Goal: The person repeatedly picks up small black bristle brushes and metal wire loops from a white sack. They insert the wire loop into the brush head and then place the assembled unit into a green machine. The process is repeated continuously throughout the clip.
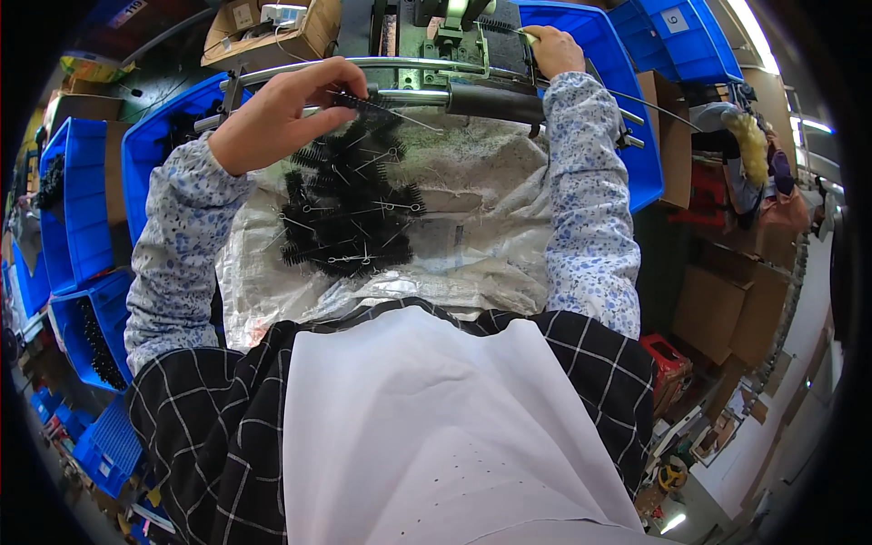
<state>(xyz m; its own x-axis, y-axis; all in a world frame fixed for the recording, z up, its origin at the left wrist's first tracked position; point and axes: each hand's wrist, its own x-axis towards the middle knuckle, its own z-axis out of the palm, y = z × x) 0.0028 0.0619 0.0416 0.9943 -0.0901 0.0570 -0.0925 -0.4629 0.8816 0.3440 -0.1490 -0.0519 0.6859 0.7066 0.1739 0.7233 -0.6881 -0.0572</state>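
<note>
Guiding remotely, I pinch one black brush (pixel 372 104) by the pile (pixel 345 204) with the left hand (pixel 295 113), the right hand (pixel 557 53) clamped on another brush (pixel 500 25) at the machine (pixel 448 36) (feeding, I'd guess; next wants steadiness).

White label (pixel 674 20), single digit, on blue bin (pixel 704 56). Number sign (pixel 130 11), upper left. Carton (pixel 218 45) label unreadable.

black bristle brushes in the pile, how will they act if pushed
The black bristle brushes would probably snag together, since they lie overlapped. Visible wire stems look thin and straight, so each is likely light but stiffish.
</note>
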